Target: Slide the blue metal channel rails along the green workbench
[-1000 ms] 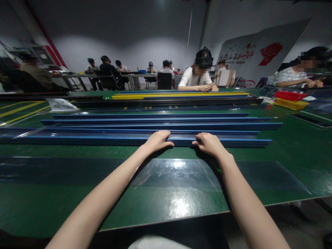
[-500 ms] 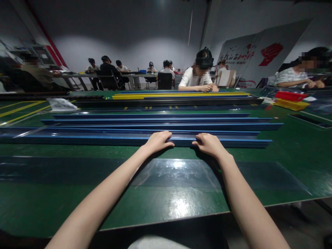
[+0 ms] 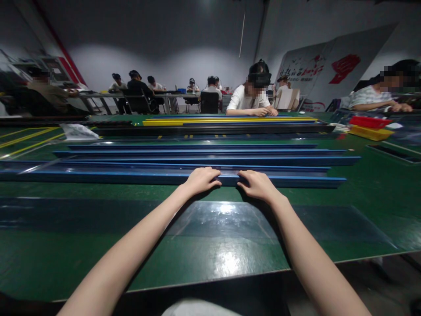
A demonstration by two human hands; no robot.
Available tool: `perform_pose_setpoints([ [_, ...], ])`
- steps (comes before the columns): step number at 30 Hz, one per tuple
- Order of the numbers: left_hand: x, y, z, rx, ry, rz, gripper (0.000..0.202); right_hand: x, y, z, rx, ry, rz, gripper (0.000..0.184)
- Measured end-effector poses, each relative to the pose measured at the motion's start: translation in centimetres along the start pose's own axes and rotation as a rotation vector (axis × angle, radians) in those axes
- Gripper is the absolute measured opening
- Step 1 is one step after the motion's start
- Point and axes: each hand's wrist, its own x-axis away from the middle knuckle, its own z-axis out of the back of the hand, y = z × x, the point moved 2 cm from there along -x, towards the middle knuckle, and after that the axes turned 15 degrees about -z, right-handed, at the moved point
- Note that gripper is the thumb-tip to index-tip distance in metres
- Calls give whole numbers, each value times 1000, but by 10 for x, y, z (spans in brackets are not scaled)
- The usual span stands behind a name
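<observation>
A long blue channel strip (image 3: 302,181) lies across the green table (image 3: 108,272), nearest to me of several such strips. My left hand (image 3: 203,180) grips its near edge, thumb on the front side and fingers curled over the top. A short way to the right, my right hand (image 3: 255,183) pinches the same edge in the same manner. Clear film (image 3: 276,170) shows inside the strip's trough. Between my forearms and below them, a long clear plastic sheet (image 3: 226,221) lies flat on the tabletop.
More blue strips (image 3: 204,153) lie parallel just beyond. Farther back are a black strip (image 3: 230,128) and yellow strips (image 3: 230,120). A red tray (image 3: 368,122) sits on a yellow tray (image 3: 370,133) at right. Across the table a person (image 3: 250,98) leans over their hands.
My right hand has slid left along the strip's edge, closer to my left hand. My left hand has stayed almost in place.
</observation>
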Motion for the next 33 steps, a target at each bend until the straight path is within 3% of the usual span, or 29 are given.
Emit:
perform_pose_setpoints([
  [14, -1, 3, 3, 39, -10, 12, 41, 0, -2, -2, -67, 17, 28, 36],
  [33, -2, 1, -2, -13, -22, 19, 30, -1, -2, -2, -83, 3, 29, 35],
])
